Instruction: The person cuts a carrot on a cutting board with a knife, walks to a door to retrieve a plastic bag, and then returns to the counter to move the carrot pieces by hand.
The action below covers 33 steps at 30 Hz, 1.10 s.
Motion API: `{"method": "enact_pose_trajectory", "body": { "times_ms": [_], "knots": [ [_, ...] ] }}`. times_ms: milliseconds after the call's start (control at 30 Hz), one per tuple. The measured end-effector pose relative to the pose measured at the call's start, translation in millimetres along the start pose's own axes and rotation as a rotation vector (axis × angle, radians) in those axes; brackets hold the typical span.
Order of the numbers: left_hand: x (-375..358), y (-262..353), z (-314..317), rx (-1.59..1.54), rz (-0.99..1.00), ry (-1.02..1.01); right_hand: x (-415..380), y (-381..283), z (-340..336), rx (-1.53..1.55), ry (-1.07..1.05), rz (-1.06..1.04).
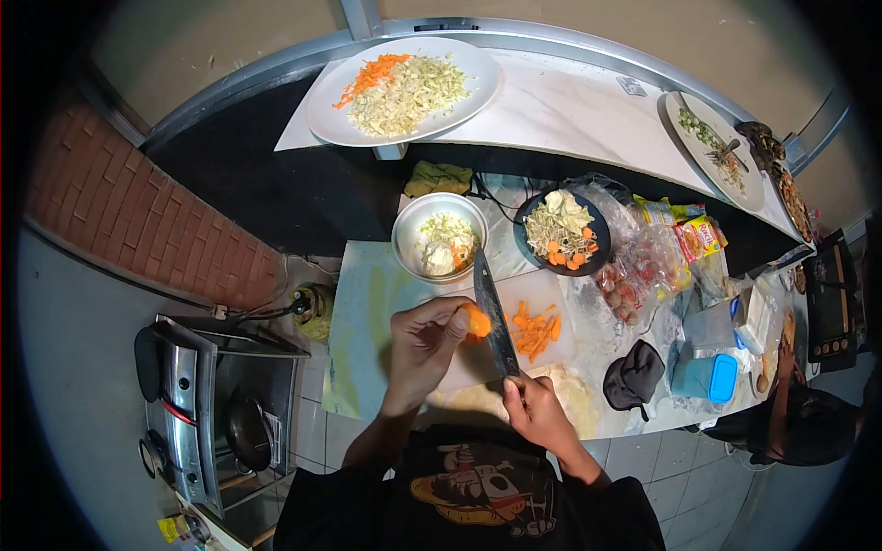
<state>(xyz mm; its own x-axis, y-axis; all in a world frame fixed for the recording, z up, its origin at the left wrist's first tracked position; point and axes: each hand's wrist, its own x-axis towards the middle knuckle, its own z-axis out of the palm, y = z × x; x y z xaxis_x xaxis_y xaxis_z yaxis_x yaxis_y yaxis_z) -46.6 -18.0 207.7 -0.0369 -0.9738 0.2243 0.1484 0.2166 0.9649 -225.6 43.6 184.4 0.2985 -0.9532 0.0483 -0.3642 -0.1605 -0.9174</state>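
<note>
Held up between the thumb and fingers of my left hand (424, 344) is a piece of carrot (476, 321). My right hand (537, 410) grips the handle of a large knife (497, 317), its dark blade pointing away from me beside the carrot. Below them lies a pale cutting board (562, 342), with cut carrot sticks (536, 332) heaped to the right of the blade. Just beyond my hands, a metal bowl (401, 246) contains chopped vegetables. A dark plate (602, 241) to its right carries bean sprouts, carrot slices and a pale cabbage-like piece.
On the raised shelf stands a white oval plate (322, 115) of shredded vegetables; another plate (751, 188) holds a fork. Plastic bags (634, 266), a black cap (634, 375) and a blue-lidded container (703, 378) occupy the table's right. A stove (188, 413) is left; another person (808, 418) is far right.
</note>
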Motion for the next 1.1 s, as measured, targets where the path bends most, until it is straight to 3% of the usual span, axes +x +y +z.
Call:
{"method": "enact_pose_trajectory", "body": {
  "times_ms": [67,200,267,333,400,600,833,933,1000,1100],
  "knots": [
    [-5,-11,9,-0.41,-0.109,0.09,3,4,5,0.027,0.015,0.003],
    [-18,-37,20,-0.689,-0.121,0.152,1,14,15,-0.028,0.046,-0.072],
    [-20,-50,13,-0.63,-0.124,0.145,-1,14,17,-0.059,0.054,-0.072],
    [-22,-53,5,-0.571,-0.131,0.134,-5,13,16,-0.092,0.016,0.083],
    [-16,-51,-1,-0.349,-0.109,0.089,-4,14,15,-0.096,0.012,0.087],
    [-1,-31,-10,-0.119,-0.093,0.054,-5,14,10,-0.056,-0.042,0.143],
    [16,-20,-16,0.002,-0.08,-0.091,-1,12,4,-0.078,-0.031,0.104],
    [11,-42,-14,-0.109,-0.091,-0.054,0,11,3,-0.071,-0.038,0.145],
    [2,-62,-5,-0.486,-0.178,0.031,1,13,8,-0.057,-0.004,0.16],
    [-3,-48,26,-0.751,-0.263,0.155,1,21,12,-0.068,0.034,0.138]
  ]
}}
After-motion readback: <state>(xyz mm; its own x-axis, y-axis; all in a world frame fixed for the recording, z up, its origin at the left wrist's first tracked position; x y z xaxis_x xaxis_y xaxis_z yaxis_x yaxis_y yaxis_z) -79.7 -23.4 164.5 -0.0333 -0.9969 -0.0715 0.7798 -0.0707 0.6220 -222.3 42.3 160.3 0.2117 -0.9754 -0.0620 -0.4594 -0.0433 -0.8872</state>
